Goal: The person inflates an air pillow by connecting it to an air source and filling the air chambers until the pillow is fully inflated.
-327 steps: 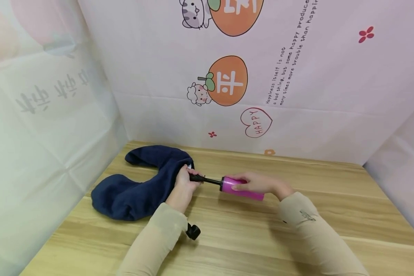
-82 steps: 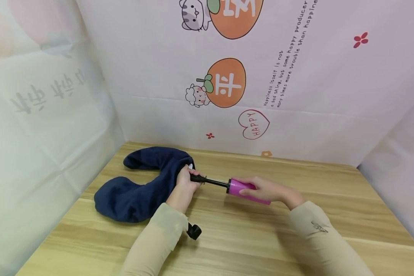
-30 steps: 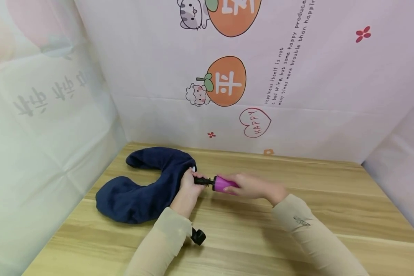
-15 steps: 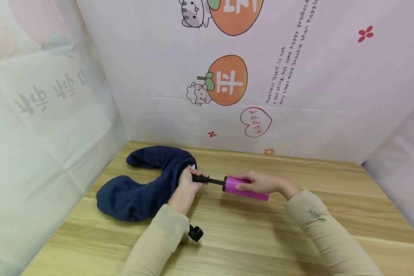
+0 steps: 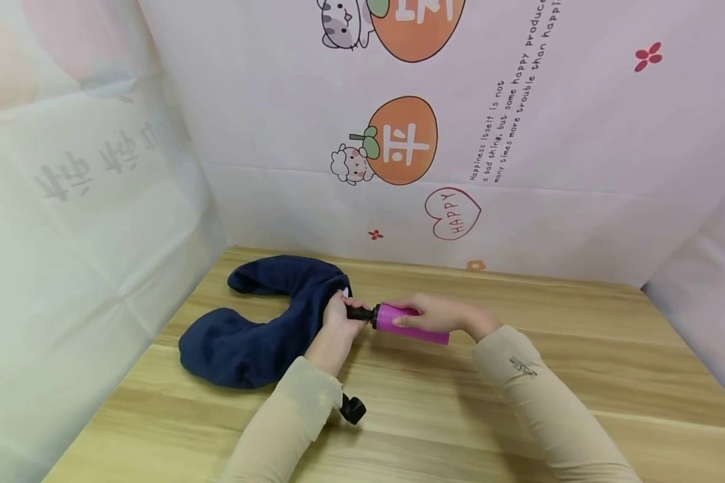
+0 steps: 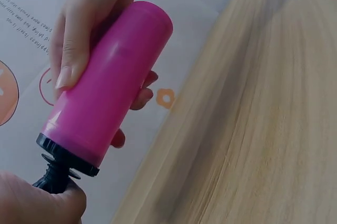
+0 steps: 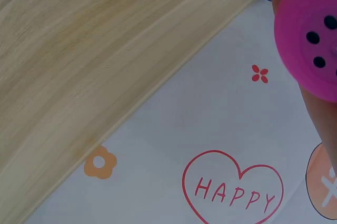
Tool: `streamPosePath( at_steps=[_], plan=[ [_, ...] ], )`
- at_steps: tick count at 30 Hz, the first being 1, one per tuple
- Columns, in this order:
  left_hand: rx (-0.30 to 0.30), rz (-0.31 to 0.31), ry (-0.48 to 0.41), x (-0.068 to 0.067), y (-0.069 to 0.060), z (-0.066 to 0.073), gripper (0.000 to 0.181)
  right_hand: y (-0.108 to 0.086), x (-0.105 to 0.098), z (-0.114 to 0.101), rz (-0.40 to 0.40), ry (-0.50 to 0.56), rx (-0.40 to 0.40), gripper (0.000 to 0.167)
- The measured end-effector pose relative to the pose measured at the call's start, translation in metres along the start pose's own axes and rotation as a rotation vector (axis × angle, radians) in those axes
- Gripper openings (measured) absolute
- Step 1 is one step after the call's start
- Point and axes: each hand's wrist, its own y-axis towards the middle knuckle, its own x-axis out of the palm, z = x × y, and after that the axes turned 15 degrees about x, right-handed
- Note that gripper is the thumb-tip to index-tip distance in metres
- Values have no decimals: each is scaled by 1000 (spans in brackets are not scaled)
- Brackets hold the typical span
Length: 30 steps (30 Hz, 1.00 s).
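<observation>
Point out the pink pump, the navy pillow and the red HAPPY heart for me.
Pink pump [image 6: 109, 82]: left wrist view, middle of its barrel.
Navy pillow [image 5: 299, 327]: head view, fabric of its curved middle.
Red HAPPY heart [image 7: 236, 195]: right wrist view, lettering inside its outline.

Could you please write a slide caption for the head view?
Left hand grips the black end and right hand the pink barrel of a pump beside a navy U-shaped pillow.

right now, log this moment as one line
left hand: grips black pump end; right hand: grips pink barrel; navy pillow: on table
</observation>
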Motion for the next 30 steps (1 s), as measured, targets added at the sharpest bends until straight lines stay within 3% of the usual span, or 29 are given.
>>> streamPosePath(
  at_steps=[16, 30],
  plan=[
    [-51, 1, -49, -2, 5, 9, 45, -24, 2, 18, 6, 98, 62, 54],
    [-59, 18, -80, -5, 5, 10, 46, -45, -1, 31, 19, 107, 129, 59]
  ],
)
